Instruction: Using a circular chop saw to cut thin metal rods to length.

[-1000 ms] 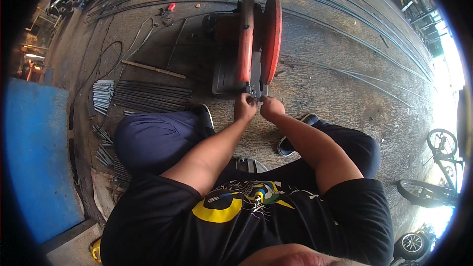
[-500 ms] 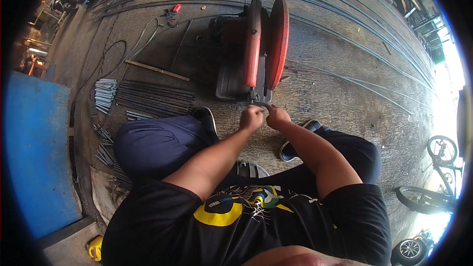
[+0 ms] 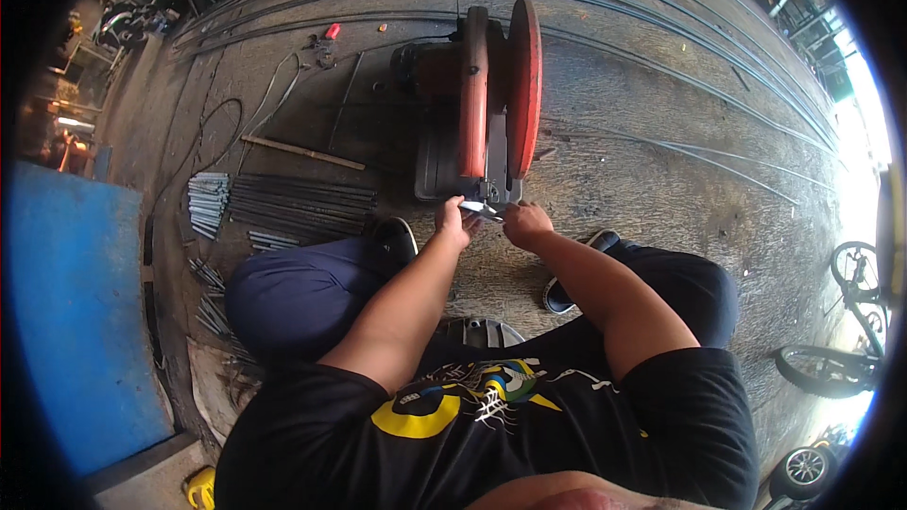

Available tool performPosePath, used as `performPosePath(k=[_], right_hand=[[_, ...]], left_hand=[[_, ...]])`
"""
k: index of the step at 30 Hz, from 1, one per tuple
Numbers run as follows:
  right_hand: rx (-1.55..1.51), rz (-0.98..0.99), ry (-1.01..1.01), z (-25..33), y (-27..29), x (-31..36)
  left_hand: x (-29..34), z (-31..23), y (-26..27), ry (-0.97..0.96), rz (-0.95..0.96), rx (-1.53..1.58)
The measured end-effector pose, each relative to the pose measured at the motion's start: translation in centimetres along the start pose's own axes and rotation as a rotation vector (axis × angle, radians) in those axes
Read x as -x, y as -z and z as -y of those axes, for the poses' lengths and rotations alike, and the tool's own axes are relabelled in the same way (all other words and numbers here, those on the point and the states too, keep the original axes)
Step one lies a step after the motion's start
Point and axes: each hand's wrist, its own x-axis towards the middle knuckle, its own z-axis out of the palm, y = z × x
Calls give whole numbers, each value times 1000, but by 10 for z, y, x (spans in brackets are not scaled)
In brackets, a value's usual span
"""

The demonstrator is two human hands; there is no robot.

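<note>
In front of me stands a red cut-off saw (image 3: 473,118) with a large round red guard (image 3: 526,85) on a dark grey base. Both hands meet at the base's near end, under the saw's arm. My left hand (image 3: 455,224) is closed around a flat, shiny metal piece (image 3: 482,210). From the other side, my right hand (image 3: 528,225) closes on the same piece's right end. Its exact kind is too small to tell, and my fingers partly cover it.
Cut dark rods (image 3: 302,203) and short silvery rods (image 3: 208,200) lie to the left. A wooden stick (image 3: 302,153) is beyond them. Long thin bars (image 3: 661,66) stretch across the floor behind the saw. At left is a blue panel (image 3: 76,312); at right, a bicycle (image 3: 822,370).
My left hand has shifted left and tilted, so the shiny piece now shows between the hands. My right hand has moved slightly left. The whole view has shifted a little.
</note>
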Motion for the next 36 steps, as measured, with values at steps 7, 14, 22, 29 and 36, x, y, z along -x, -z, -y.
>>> performPosePath(k=[7,14,22,29,36], right_hand=[[-574,170,-171,23,4,-25],[-611,145,-318,50,23,-43],[-730,199,-579,66,35,-48],[-681,264,-550,50,25,-53],[-958,300,-523,19,3,-52]], left_hand=[[25,-10,-5,-450,25,-680],[45,-55,12,138,441,-592],[8,5,15,217,267,-275],[-29,19,20,273,405,182],[-38,26,5,186,299,213]])
